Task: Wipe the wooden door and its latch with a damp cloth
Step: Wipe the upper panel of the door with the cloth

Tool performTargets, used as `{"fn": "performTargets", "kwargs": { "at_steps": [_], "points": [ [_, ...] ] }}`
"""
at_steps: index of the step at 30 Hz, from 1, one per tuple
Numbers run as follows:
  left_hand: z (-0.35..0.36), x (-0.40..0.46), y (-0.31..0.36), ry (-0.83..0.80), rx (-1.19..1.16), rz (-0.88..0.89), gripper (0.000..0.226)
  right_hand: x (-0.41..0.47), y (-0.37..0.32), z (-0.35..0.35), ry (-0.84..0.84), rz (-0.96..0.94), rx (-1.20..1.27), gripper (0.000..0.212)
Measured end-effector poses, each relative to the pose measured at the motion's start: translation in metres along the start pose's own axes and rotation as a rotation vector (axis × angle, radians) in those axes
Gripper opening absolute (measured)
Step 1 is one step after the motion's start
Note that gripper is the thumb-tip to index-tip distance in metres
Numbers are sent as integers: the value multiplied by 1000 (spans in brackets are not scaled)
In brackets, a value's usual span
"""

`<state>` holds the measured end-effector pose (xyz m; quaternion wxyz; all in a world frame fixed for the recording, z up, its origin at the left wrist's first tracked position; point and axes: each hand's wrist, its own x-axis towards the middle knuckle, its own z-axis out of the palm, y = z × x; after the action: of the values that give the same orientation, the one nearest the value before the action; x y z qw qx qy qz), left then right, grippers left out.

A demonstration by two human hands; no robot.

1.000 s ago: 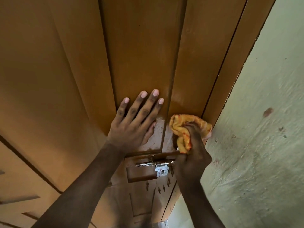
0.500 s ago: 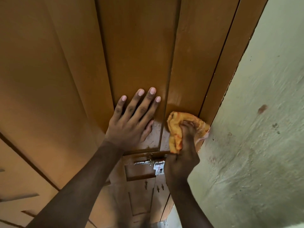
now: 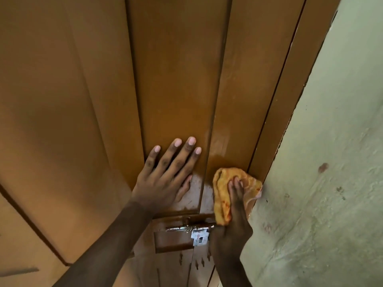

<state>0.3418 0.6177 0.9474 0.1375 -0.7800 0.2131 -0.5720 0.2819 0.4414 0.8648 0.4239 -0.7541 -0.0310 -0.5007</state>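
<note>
The brown wooden door [image 3: 176, 79] fills the view, seen from below. My left hand [image 3: 165, 175] lies flat on a door panel, fingers spread and straight. To its right, my right hand [image 3: 232, 222] holds a crumpled orange-yellow cloth [image 3: 220, 195] and presses it against the door's right stile, next to the frame. Its fingers lie over the cloth. The metal sliding latch [image 3: 186, 227] with its pale hasp plate [image 3: 199, 238] sits just below the left hand, and the cloth's lower end reaches the bolt's right end. A shiny wet patch [image 3: 219, 146] shows above the cloth.
The brown door frame [image 3: 290, 100] runs up the right side of the door. Beyond it stands a rough pale green wall [image 3: 335, 162] with a few dark spots. More brown panelling [image 3: 24, 235] lies at the lower left.
My right hand has slid the cloth down the stile towards the latch. The left hand stays flat on the panel. The view has tilted slightly upward.
</note>
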Motion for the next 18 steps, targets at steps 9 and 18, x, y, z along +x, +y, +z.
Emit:
{"fn": "performTargets", "kwargs": {
  "at_steps": [9, 18],
  "points": [
    [1, -2, 0, -19, -9, -1, 70, -17, 16, -8, -53, -110, -71, 63],
    [0, -2, 0, -31, -3, -3, 69, -16, 22, -4, -109, -141, -141, 64]
  ]
}}
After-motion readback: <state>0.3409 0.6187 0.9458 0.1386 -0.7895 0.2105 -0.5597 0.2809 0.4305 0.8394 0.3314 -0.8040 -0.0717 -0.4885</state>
